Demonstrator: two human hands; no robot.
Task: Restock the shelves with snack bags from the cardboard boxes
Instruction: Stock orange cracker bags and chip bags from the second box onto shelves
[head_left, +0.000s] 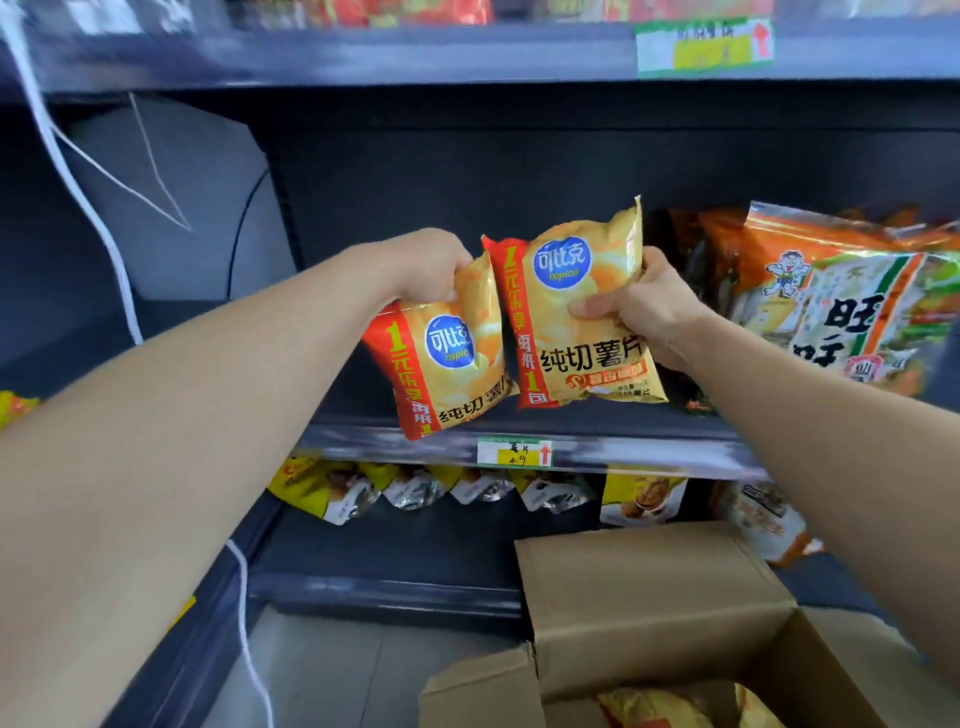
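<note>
Two chip bags are held side by side before the middle shelf (395, 441): left bag (447, 364), right bag (582, 322). Rice-cracker packs (841, 301) sit right; the cardboard box (649, 597) is below.

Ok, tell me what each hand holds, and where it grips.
Left hand: chip bag, gripped at its top edge. Right hand: second chip bag, gripped at its right side.

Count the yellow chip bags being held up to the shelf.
2. One chip bag hangs from the left hand; the other is gripped by the right hand. More may lie in the cardboard box below.
</note>
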